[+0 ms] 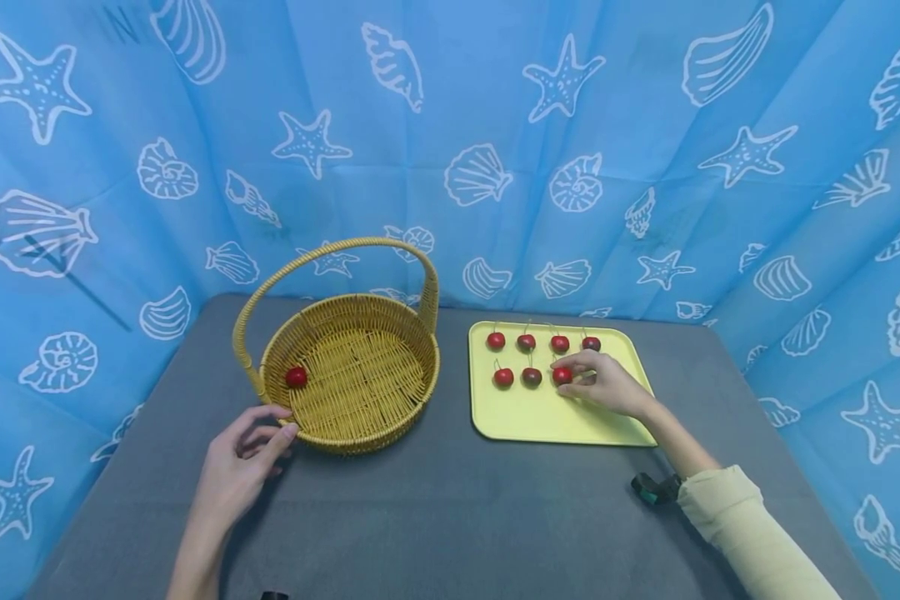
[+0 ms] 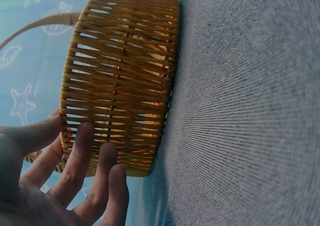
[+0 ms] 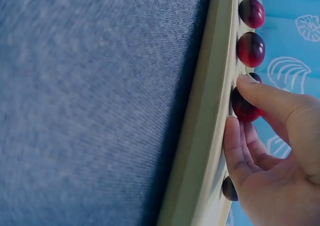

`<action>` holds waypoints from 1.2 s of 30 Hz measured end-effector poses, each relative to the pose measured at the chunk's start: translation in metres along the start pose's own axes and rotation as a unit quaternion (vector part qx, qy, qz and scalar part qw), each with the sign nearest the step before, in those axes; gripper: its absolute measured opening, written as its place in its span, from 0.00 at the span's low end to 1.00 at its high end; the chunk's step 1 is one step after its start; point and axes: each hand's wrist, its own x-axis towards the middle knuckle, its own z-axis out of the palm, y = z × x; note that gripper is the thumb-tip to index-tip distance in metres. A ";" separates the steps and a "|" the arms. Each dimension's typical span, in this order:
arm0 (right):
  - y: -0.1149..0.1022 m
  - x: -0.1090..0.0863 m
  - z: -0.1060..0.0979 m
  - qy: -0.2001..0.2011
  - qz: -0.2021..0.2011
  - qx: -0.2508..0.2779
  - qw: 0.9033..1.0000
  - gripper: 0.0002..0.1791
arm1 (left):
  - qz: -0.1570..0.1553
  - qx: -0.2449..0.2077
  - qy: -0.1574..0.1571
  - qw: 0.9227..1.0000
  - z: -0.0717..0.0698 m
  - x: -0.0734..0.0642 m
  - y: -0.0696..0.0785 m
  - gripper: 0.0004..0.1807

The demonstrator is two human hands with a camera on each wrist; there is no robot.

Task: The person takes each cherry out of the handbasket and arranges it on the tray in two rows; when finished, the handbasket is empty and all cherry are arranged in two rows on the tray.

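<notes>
My left hand (image 1: 243, 458) pinches the near left rim of a round yellow wicker basket (image 1: 375, 433) between thumb and fingers. In the left wrist view, the fingertips lie against the basket's woven side (image 2: 120, 80). Inside the basket, at its left, sits one red cherry (image 1: 296, 377). Over a yellow tray (image 1: 547, 421), my right hand (image 1: 603, 385) pinches a red cherry (image 1: 562, 376) at the right end of the front row. The right wrist view shows this cherry (image 3: 244, 105) between thumb and fingers, low over the tray. Several other stemmed cherries (image 1: 503, 377) lie in two rows.
The basket's tall arched handle (image 1: 330, 246) rises above its rim. A grey cloth (image 1: 435, 517) covers the table, and a blue shell-patterned curtain (image 1: 450, 108) hangs behind. A dark strap-like object (image 1: 648, 489) is beside the right forearm.
</notes>
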 end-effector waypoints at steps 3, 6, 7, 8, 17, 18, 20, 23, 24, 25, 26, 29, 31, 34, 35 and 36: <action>0.002 0.001 0.001 -0.003 -0.002 -0.010 1.000 0.23 | -0.001 0.003 0.001 1.000 0.000 0.000 0.000 0.22; 0.001 0.002 0.000 -0.005 -0.003 -0.014 1.000 0.24 | -0.011 0.011 -0.002 1.000 0.000 0.000 0.001 0.23; 0.001 0.002 0.000 -0.007 -0.003 -0.014 1.000 0.25 | -0.015 0.013 -0.002 1.000 0.000 0.000 0.002 0.23; 0.001 0.002 -0.001 -0.008 -0.003 -0.014 1.000 0.25 | -0.018 0.014 -0.004 1.000 0.000 0.000 0.002 0.23; -0.003 -0.006 -0.013 -0.005 0.002 0.000 1.000 0.28 | -0.010 0.013 -0.002 1.000 0.001 0.001 0.001 0.24; -0.005 -0.006 -0.014 -0.002 0.000 0.001 1.000 0.27 | -0.009 0.013 -0.001 1.000 0.001 0.001 0.000 0.24; -0.010 -0.007 -0.016 0.003 -0.007 0.003 1.000 0.27 | -0.009 0.014 0.002 1.000 0.001 0.000 0.000 0.24; -0.021 -0.006 -0.016 0.006 -0.020 0.004 1.000 0.26 | -0.012 0.017 0.002 1.000 0.001 0.000 0.000 0.24; -0.025 -0.006 -0.016 0.006 -0.025 0.003 1.000 0.26 | -0.013 0.017 0.001 1.000 0.001 0.001 0.000 0.24; -0.030 -0.005 -0.015 0.006 -0.029 0.004 1.000 0.26 | -0.015 0.016 0.001 1.000 0.001 0.001 0.000 0.24; -0.034 -0.003 -0.014 0.005 -0.033 0.005 0.999 0.27 | -0.016 0.016 0.001 1.000 0.001 0.001 0.000 0.24; -0.048 0.001 -0.011 0.003 -0.042 0.009 0.999 0.27 | -0.017 0.017 0.000 1.000 0.001 0.001 0.001 0.25; -0.057 0.005 -0.008 0.000 -0.048 0.014 0.999 0.26 | -0.018 0.018 0.002 1.000 0.001 0.001 0.001 0.24; -0.068 0.012 -0.004 -0.006 -0.065 0.029 0.997 0.26 | -0.021 0.020 0.000 1.000 0.001 0.001 0.002 0.24; -0.073 0.014 -0.002 -0.009 -0.072 0.034 0.997 0.26 | -0.023 0.020 0.000 1.000 0.001 0.001 0.002 0.24; -0.077 0.017 0.000 -0.012 -0.076 0.039 0.996 0.26 | -0.025 0.020 -0.001 0.999 0.001 0.002 0.002 0.24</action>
